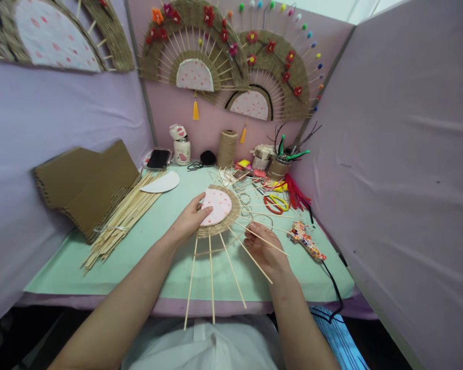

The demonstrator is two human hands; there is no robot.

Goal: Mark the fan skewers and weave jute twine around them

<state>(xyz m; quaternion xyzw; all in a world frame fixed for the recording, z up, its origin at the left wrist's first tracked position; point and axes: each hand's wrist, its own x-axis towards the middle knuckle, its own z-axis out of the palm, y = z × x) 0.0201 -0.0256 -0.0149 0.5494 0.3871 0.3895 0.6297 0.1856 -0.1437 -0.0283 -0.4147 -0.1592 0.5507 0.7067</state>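
A half-round fan piece (217, 207) with a pink-dotted white centre, a woven twine border and thin sticks fanning outward is held above the table. My left hand (193, 216) grips its straight edge, thumb on the dotted centre and fingers behind. On the right, my right hand (263, 246) is closed among the sticks, with its fingertips pinched near the twine (219, 250). That strand runs loosely across the lower sticks. Part of my right hand is hidden by sticks, and what its fingertips hold is too small to be sure of.
Bundled sticks (118, 221) and cardboard (87, 180) lie left. At right are scissors (277, 204) and a patterned glue gun (307, 241) with a cord. Behind stand a twine spool (227, 148) and a tool jar (278, 168). Decorated fans (196, 67) hang on the back wall.
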